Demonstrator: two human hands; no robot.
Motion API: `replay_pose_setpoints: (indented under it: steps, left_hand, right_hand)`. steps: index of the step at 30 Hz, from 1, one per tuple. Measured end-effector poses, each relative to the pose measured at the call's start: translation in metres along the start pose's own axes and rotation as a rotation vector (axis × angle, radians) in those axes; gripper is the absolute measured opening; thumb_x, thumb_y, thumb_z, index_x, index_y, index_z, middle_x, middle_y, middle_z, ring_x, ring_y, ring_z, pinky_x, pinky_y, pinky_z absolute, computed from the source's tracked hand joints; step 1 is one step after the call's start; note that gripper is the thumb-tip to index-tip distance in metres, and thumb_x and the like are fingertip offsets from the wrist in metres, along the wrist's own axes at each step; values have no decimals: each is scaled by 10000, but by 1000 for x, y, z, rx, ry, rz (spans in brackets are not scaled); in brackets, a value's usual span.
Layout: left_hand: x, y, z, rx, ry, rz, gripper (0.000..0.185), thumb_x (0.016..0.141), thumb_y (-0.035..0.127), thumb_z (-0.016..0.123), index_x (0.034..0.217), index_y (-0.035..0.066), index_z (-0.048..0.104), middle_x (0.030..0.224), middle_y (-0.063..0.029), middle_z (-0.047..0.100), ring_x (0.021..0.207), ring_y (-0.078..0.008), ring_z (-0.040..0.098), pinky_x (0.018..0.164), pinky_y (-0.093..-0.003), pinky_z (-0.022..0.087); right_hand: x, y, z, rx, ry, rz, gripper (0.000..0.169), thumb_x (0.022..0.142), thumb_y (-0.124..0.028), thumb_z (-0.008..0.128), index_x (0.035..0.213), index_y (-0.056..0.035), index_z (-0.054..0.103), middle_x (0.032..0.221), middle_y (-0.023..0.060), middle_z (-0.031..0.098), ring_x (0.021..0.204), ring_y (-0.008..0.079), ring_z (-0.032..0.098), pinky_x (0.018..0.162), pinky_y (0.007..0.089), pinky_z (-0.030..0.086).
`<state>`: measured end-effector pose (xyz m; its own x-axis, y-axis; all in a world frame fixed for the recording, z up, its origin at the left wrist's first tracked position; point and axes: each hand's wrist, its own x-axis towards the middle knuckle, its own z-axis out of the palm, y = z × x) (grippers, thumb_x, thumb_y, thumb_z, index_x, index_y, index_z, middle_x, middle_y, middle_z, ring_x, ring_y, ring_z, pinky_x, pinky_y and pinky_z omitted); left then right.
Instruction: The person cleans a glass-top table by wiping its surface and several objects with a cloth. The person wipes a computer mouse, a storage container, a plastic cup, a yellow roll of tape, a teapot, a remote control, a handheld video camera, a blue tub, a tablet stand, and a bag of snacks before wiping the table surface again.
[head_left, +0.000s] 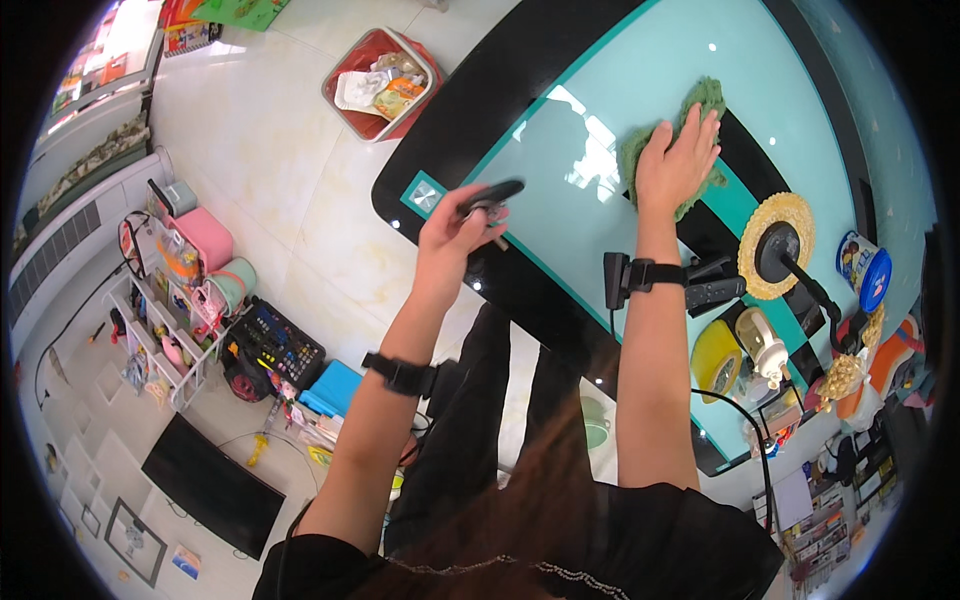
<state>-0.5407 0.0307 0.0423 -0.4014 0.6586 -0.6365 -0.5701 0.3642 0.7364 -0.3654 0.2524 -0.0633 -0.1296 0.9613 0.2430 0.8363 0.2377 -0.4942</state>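
Observation:
My right hand (675, 169) lies flat on a crumpled green cloth (703, 91), pressing it against the glass top of a table (660, 60). The cloth spreads out past my fingertips and on both sides of the palm. Over the table's near left edge, my left hand (454, 221) grips a small dark object (491, 195) with a rounded end. Blur and my fingers hide what it is. Straps are fastened around both forearms, and the right one carries a small black device (616, 281).
On the table's right side are a yellow scalloped mat (802, 214) under a black stand base (776, 251), a remote control (716, 292), a blue-lidded tub (876, 281) and a bottle (761, 345). A lined waste bin (328, 94) stands beyond the left edge. Storage shelves (150, 322) are farther left.

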Motion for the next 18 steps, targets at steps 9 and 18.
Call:
replay_pose_setpoints:
  steps: [9, 18]
  left_hand:
    - [-41, -5, -82, -172, 208, 98, 303, 1073, 119, 472, 1360, 26, 491, 1330, -161, 592, 1239, -298, 613, 1069, -464, 503]
    - [-17, 15, -71, 61, 297, 233, 289, 1055, 86, 520, 1331, 2, 542, 1262, -113, 633, 1061, -160, 639, 965, -342, 534]
  right_hand:
    - [14, -119, 81, 152, -46, -510, 448, 960, -314, 617, 1360, -114, 602, 1492, 124, 531, 1409, 303, 461, 1210, 483, 276]
    - [-168, -181, 27, 499, -721, -628, 389, 899, -200, 625, 1265, -70, 639, 1484, 86, 521, 1455, 254, 388, 1234, 438, 256]
